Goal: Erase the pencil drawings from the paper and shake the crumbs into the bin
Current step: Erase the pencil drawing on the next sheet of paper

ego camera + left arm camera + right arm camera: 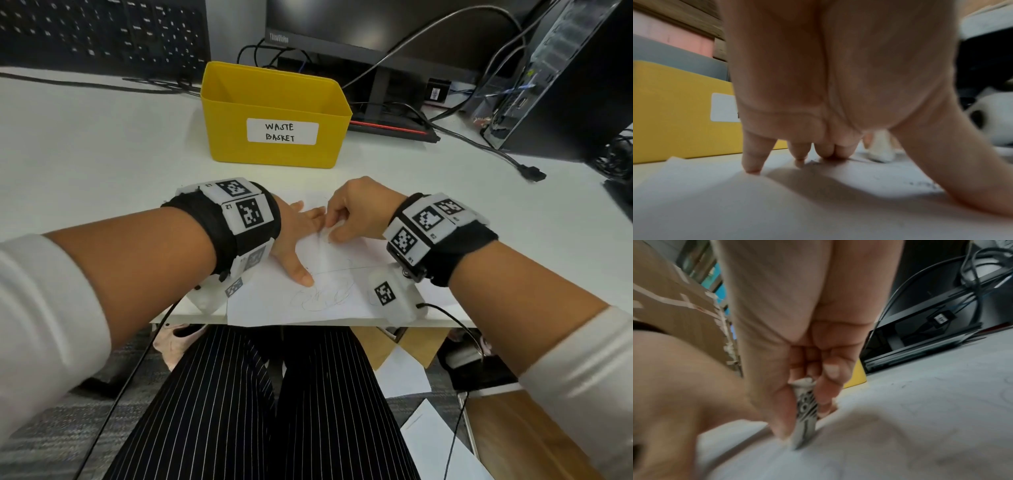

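Observation:
A white sheet of paper (318, 301) with faint pencil scribbles lies at the desk's near edge. My left hand (298, 236) lies flat on it, fingers spread and pressing it down (752, 164). My right hand (346, 219) pinches a white eraser (805, 412) in a black-printed sleeve, its tip on the paper just right of the left fingers. Dark eraser crumbs (923, 184) lie on the sheet near my left thumb. The yellow bin (274, 113), labelled WASTE BASKET, stands behind the hands.
A monitor stand (380, 92) with several cables sits behind the bin to the right. A computer tower (561, 75) stands far right, a keyboard (102, 31) far left. A loose cable plug (531, 171) lies on the white desk (102, 154).

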A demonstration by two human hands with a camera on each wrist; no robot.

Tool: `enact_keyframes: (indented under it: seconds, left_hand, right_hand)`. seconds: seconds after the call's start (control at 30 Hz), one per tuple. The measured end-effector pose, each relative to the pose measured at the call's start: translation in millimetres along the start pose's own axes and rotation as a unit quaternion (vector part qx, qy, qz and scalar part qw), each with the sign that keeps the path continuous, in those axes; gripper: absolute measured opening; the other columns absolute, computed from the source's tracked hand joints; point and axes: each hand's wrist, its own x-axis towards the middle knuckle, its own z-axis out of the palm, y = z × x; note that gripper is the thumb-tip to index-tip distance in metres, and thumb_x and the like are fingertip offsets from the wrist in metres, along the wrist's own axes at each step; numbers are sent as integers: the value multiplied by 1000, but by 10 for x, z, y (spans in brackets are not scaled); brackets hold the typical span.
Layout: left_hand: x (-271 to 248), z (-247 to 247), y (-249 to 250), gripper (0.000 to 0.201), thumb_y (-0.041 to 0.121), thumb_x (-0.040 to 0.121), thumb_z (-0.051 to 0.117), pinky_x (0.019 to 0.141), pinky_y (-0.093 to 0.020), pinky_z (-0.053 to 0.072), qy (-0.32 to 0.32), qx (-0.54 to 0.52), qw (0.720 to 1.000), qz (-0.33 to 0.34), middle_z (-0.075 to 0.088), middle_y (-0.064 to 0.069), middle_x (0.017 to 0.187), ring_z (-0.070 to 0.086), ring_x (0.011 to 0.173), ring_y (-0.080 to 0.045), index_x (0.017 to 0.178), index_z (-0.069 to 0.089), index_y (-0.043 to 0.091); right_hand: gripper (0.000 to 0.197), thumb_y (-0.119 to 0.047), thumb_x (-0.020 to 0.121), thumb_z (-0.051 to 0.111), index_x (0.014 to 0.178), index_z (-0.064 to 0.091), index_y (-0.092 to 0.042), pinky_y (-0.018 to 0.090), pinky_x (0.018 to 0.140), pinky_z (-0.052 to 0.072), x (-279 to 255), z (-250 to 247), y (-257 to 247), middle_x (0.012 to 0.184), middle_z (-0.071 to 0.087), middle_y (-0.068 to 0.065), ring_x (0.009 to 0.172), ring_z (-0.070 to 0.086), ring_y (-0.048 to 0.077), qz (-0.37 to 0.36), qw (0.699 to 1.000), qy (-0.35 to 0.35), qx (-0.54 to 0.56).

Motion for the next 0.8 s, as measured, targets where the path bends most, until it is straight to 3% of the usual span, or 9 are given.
enact_keyframes:
  seconds: [0.1,0.17,0.27,0.33,0.43,0.6,0.67,0.8]
  left_hand:
    - [-58,-23,61,102,51,84,59,114,-34,-8,1,-9,1000,-11,-18,-1,157,-20,143,-18,150,-13,22]
    - [-53,-20,52,104,54,83,59,115,-38,-8,-6,7,1000,-7,-21,-1,156,-20,143,-23,149,-14,24]
    - [-32,-18,4,111,62,79,58,115,-50,-1,-23,13,999,-30,-26,2,154,-18,143,-29,147,-22,27]
    - [-38,-15,15,111,62,79,57,115,-51,1,-28,23,999,-35,-27,4,154,-18,144,-29,147,-22,26]
    - [-42,-21,22,110,61,80,58,115,-50,1,-23,20,999,-33,-26,3,154,-17,144,-29,147,-22,25]
    - [-13,-9,-6,112,63,78,57,115,-50,2,-29,23,999,-35,-27,4,154,-17,144,-28,146,-23,26]
    - [-13,-9,7,111,64,78,57,115,-50,4,-25,27,999,-34,-27,3,154,-16,144,-28,146,-23,26]
    - [-14,-27,13,108,62,80,55,115,-49,4,-19,22,999,-39,-26,1,154,-15,144,-31,146,-24,28]
  right_hand:
    - [18,-17,76,72,93,72,-13,0,50,34,-103,30,-25,65,50,-18,59,44,-4,-15,999,-47,-2]
    - [19,-19,76,73,94,72,-13,-2,51,34,-108,-11,-4,65,50,-19,60,45,-4,-9,998,-59,5]
    - [22,-21,77,72,96,72,-9,1,51,35,-34,-53,104,64,49,-16,60,46,0,17,1000,-6,-2]
    - [24,-22,78,70,98,72,-8,6,54,35,-9,-37,168,69,52,-9,68,49,7,39,999,29,-2]
    - [24,-18,78,71,100,70,-9,7,56,35,-50,4,191,76,53,-7,77,50,10,35,999,5,-12]
    - [20,-19,76,73,96,71,-14,-1,50,35,-167,-16,130,67,50,-17,60,46,-1,5,996,-82,-22]
    - [21,-22,75,75,95,73,-14,1,48,36,-120,-56,117,64,53,-15,55,48,-1,12,996,-83,-10]
    - [23,-24,73,77,94,74,-12,13,55,43,16,-100,85,63,55,-13,54,50,1,22,998,-47,29]
